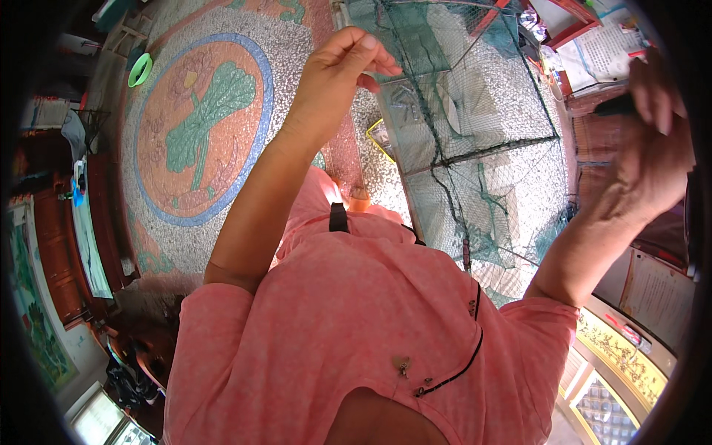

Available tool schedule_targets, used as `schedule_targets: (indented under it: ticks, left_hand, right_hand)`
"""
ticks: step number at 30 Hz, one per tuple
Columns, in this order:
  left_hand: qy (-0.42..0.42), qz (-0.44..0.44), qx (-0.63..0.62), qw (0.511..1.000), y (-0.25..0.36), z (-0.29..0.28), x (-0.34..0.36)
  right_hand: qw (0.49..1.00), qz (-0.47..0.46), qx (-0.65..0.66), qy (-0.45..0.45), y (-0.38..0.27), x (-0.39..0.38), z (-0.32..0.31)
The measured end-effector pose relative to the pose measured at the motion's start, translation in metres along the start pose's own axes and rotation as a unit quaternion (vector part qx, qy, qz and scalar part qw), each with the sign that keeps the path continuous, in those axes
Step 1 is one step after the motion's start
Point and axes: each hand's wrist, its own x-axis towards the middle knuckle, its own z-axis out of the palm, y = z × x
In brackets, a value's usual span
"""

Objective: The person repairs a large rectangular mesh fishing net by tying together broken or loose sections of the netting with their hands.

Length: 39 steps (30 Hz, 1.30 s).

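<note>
A dark green mesh net trap (489,141) with dark rectangular frames hangs or stands in front of me, right of the middle. My left hand (348,63) is raised at its upper left edge. The thumb is pressed toward the curled fingers; whatever may be pinched there is too fine to see. My right hand (656,137) is lifted out at the far right, away from the net, smeared by motion. A dark narrow object (617,106) sticks out from its fingers; its kind cannot be made out.
Below lies a speckled floor with a round blue-rimmed floor pattern (263,141). A light green basin (140,70) stands at the far left. Near my feet is a yellow-edged item (380,139). Dark wooden furniture (55,256) lines the left, and a red-framed stand (567,26) the upper right.
</note>
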Motion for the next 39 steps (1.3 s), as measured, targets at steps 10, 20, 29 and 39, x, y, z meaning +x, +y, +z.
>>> schedule_targets:
  ticks: [10,20,29,39]
  left_hand:
    - [-0.030,-0.001,-0.029,0.999,-0.012,-0.005,0.023]
    - [-0.086,-0.050,0.008,0.995,-0.007,-0.013,0.030]
    - [-0.288,0.005,0.034,0.957,0.004,-0.016,0.071]
    - [-0.567,0.062,0.080,0.818,0.005,0.004,0.136]
  right_hand:
    - [0.826,0.153,-0.542,-0.027,0.124,-0.043,0.085]
    - [0.790,0.267,-0.548,-0.063,0.136,-0.048,0.092]
    - [0.838,0.338,-0.427,0.037,0.064,-0.018,0.080]
    - [0.726,0.359,-0.505,0.297,0.058,-0.029,0.168]
